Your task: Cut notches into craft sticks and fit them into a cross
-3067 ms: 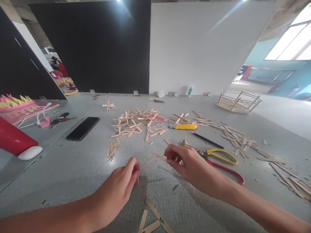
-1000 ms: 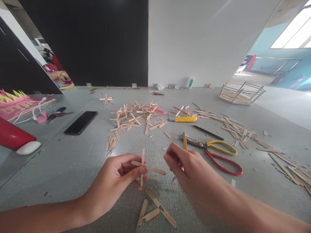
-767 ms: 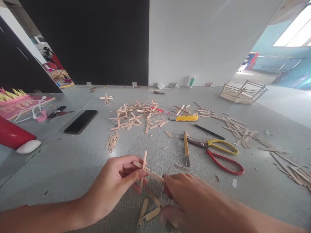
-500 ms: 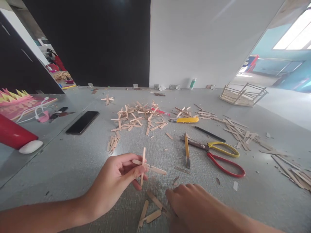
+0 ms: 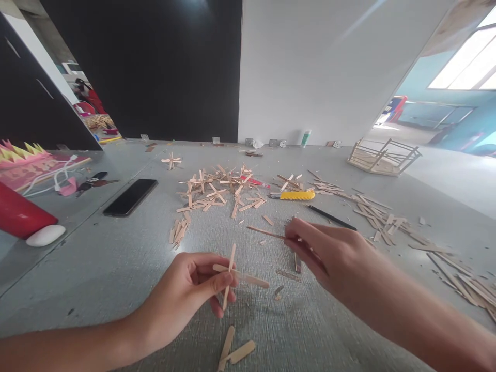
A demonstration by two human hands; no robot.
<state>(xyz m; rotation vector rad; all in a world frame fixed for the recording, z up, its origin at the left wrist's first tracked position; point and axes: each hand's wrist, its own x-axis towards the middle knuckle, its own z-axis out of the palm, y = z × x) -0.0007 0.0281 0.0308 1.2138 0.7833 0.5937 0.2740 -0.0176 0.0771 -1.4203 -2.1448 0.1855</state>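
Note:
My left hand [image 5: 207, 281] pinches a small cross of wooden craft sticks [image 5: 231, 263] between thumb and fingers, one stick upright and another lying across it. Farther right, my right hand [image 5: 313, 248] is closed on the end of a single craft stick [image 5: 267, 232] that points left above the table. A narrow cutter [image 5: 297, 262] shows only its lower end beneath that hand. The scissors are hidden behind the hand and wrist. Just below my left hand lie a few cut craft sticks [image 5: 242, 352].
A heap of joined craft sticks [image 5: 217, 188] lies mid-table, with a yellow utility knife [image 5: 297, 196] and a black pen-like tool [image 5: 332, 218] to its right. Loose sticks [image 5: 382, 217] spread farther right, near a stick frame [image 5: 383, 156]. A phone [image 5: 130, 198] and red bottle [image 5: 23, 214] are left.
My right hand has moved up and forward from the near sticks, carrying one craft stick, and now covers the scissors. My left hand keeps its cross, slightly lower in view.

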